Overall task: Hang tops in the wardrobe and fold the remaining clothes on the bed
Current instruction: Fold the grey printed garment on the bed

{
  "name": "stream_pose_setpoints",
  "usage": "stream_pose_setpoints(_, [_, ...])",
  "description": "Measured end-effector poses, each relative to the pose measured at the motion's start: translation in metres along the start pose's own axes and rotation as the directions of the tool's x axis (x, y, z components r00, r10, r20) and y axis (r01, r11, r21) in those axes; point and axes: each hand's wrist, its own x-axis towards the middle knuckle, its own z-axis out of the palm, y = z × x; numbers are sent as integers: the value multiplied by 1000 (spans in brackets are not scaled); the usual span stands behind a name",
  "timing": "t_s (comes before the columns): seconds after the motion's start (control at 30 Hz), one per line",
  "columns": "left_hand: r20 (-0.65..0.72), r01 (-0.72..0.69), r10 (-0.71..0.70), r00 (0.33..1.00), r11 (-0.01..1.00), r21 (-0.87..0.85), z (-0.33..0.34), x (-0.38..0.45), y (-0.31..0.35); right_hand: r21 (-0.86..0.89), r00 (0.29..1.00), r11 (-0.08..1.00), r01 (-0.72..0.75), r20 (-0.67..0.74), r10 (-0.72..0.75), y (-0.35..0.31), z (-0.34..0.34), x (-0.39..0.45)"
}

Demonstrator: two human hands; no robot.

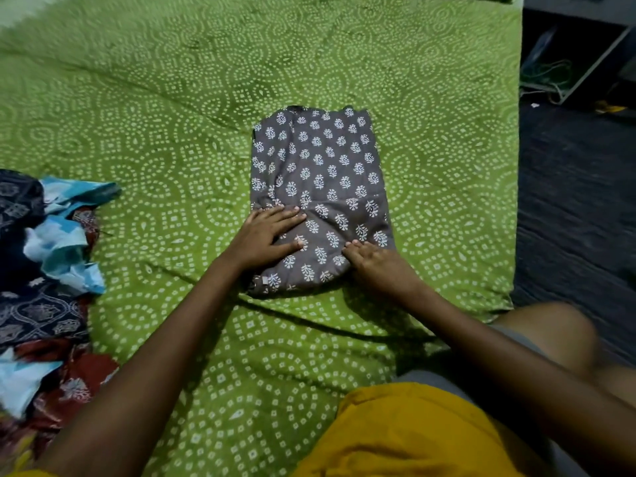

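A grey garment with a white leaf print (321, 173) lies folded into a long rectangle in the middle of the green bed (172, 98). My left hand (266, 235) lies flat on its near left part, fingers straight and pressing the cloth down. At the near right edge my right hand (373, 263) rests with its fingertips on the fabric, fingers bent; whether it pinches the fold I cannot tell.
A loose heap of clothes (44, 270), dark blue, light blue and red prints, lies at the bed's left edge. The bed's right edge drops to a dark floor (578, 201). A shelf unit with cables (578, 56) stands at the far right. My knee (557, 335) is at the bed's corner.
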Motion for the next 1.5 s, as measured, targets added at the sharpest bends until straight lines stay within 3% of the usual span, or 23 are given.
stream_pose_setpoints(0.07, [117,-10,15,993,999,-41,-14,0,1,130,973,986,-102,218,72,1,-29,9])
stream_pose_setpoints(0.13, [301,5,37,953,991,-137,-35,-5,5,466,928,867,-177,373,-11,3,-59,11])
stream_pose_setpoints(0.2, [478,149,18,878,940,-308,-53,-13,4,746,911,596,-297,408,-56,11,-85,13])
stream_pose_setpoints(0.27, [521,308,-29,853,835,-457,-54,-18,-5,835,873,297,-462,487,-11,28,-92,17])
stream_pose_setpoints(0.33, [413,400,-134,901,624,-671,-46,-26,-11,782,784,-87,-618,621,12,41,-82,14])
stream_pose_setpoints(0.37, [401,441,-186,897,453,-775,-42,-28,-10,726,744,-276,-630,666,56,47,-73,13])
stream_pose_setpoints(0.43, [469,508,-234,852,148,-849,-34,-29,-8,680,699,-578,-451,672,244,56,-47,8])
stream_pose_setpoints(0.5, [444,490,-294,847,105,-866,-32,-27,4,592,642,-770,-235,690,334,58,-21,-3])
stream_pose_setpoints(0.57, [314,428,-434,844,194,-883,-19,-26,17,526,637,-840,-132,694,335,44,-7,-14])
stream_pose_setpoints(0.63, [43,415,-625,780,464,-782,2,-26,29,601,675,-795,-83,620,399,21,0,-18])
stream_pose_setpoints(0.67, [-111,451,-663,740,613,-649,13,-26,35,716,658,-693,-87,563,500,10,3,-17])
stream_pose_setpoints(0.7, [-257,479,-671,696,700,-530,18,-27,41,846,608,-520,-118,476,636,2,5,-14])
stream_pose_setpoints(0.77, [-431,447,-659,616,743,-497,18,-31,56,967,534,-133,-215,230,814,-5,7,-10])
stream_pose_setpoints(0.8, [-469,435,-668,578,738,-516,16,-35,60,966,520,-2,-257,140,843,-5,7,-8])
stream_pose_setpoints(0.87, [-474,482,-698,536,714,-507,21,-47,60,908,532,168,-385,70,844,-4,12,-9])
stream_pose_setpoints(0.93, [-449,543,-718,532,696,-469,28,-60,59,794,563,272,-544,105,820,-6,19,-12])
stream_pose_setpoints(1.0, [-394,573,-745,538,666,-478,24,-61,58,746,543,251,-617,173,822,-5,16,-12])
stream_pose_setpoints(1.1, [-284,621,-793,540,603,-501,11,-49,53,752,482,135,-645,263,836,-3,6,-9])
stream_pose_setpoints(1.2, [-336,550,-750,570,651,-523,8,-51,54,748,500,204,-631,191,845,-8,3,-14])
stream_pose_setpoints(1.37, [-419,506,-679,603,731,-458,28,-81,53,612,620,380,-694,239,747,-16,1,-36])
stream_pose_setpoints(1.5, [-356,568,-698,622,714,-408,28,-84,55,550,601,382,-743,297,743,-17,3,-46])
